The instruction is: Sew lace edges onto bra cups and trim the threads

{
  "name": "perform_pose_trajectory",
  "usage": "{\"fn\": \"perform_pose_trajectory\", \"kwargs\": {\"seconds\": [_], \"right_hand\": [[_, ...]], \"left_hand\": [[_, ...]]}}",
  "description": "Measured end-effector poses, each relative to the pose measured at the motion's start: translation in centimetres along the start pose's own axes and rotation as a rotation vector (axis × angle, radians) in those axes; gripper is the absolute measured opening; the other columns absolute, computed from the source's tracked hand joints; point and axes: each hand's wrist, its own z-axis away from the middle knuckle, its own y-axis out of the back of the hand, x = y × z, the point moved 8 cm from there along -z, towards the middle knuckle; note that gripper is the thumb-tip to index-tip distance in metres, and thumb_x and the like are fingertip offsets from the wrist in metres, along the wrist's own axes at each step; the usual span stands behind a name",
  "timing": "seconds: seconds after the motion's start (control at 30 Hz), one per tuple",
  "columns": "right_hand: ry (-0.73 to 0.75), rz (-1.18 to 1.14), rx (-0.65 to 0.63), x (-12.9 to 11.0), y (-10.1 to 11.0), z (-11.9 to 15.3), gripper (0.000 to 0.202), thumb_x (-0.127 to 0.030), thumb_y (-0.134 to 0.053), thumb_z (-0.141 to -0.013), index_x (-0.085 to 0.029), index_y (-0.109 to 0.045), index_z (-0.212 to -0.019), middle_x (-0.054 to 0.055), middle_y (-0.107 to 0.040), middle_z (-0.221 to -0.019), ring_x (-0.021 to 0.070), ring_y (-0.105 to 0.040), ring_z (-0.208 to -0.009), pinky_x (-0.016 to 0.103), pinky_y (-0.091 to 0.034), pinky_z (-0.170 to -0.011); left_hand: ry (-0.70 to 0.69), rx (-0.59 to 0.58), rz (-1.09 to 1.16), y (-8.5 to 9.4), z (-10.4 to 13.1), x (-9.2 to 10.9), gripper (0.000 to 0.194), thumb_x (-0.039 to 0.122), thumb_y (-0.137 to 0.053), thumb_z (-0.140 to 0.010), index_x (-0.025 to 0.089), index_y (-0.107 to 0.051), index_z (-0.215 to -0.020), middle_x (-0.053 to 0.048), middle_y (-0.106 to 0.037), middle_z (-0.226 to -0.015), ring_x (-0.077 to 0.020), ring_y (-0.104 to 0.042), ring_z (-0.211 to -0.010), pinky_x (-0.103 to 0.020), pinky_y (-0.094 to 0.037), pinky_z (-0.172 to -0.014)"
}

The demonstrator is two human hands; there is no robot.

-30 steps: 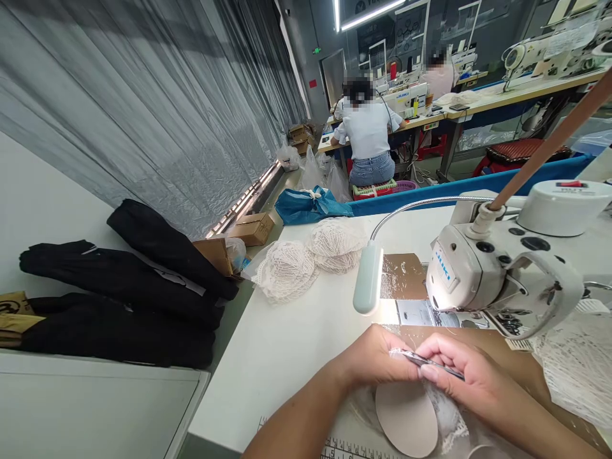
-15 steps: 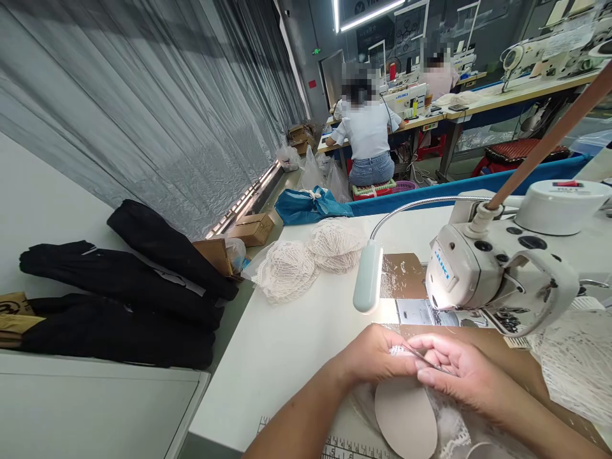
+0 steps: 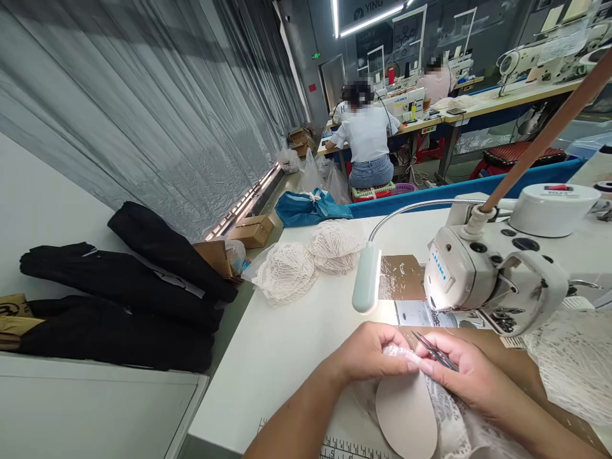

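My left hand [image 3: 375,350] is closed on the top edge of a piece of white lace [image 3: 447,414]. A smooth beige cup [image 3: 406,414] hangs below its fingers. Close beside it, my right hand [image 3: 459,366] pinches the same lace edge. Dark metal tweezers or snips [image 3: 435,350] lie across the fingers of my right hand, tips pointing up and left. Both hands are in front of a white sewing machine [image 3: 459,268], whose needle area is lit. Part of the lace hangs to the right of the cup, under my right forearm.
Lace cups [image 3: 287,271] lie stacked on the white table [image 3: 239,382] at the left. A lamp [image 3: 367,277] hangs over the table. More lace [image 3: 574,363] is at the right. A seated person [image 3: 368,137] works farther back.
The tool in my right hand has swung so its tips point up, away from the lace. My fingertips have come together on the lace edge, and more lace shows beside the cup.
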Motion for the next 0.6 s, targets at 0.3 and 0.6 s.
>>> {"fn": "perform_pose_trajectory", "kwargs": {"seconds": [0.3,0.6], "right_hand": [[-0.055,-0.155,0.008,1.2,0.8,0.6,0.048,-0.064,-0.049,-0.088,-0.024,-0.057,-0.112,0.0,-0.055,-0.077,0.019,-0.058,-0.071,0.034,-0.052,-0.072],[0.025,0.095,-0.132,1.1,1.2,0.8,0.036,-0.057,-0.05,-0.091,-0.026,-0.064,-0.105,0.004,-0.066,-0.099,0.0238,-0.061,-0.093,0.033,-0.05,-0.08]], "left_hand": [[0.015,0.005,0.049,0.3,0.1,0.3,0.032,0.04,-0.081,-0.068,0.014,-0.075,-0.085,-0.001,-0.066,-0.079,-0.015,-0.056,-0.076,-0.026,-0.044,-0.074],[0.083,0.032,0.172,0.4,0.1,-0.5,0.039,0.043,-0.084,-0.064,0.015,-0.078,-0.091,-0.005,-0.071,-0.082,-0.0185,-0.061,-0.079,-0.03,-0.048,-0.08]]}}
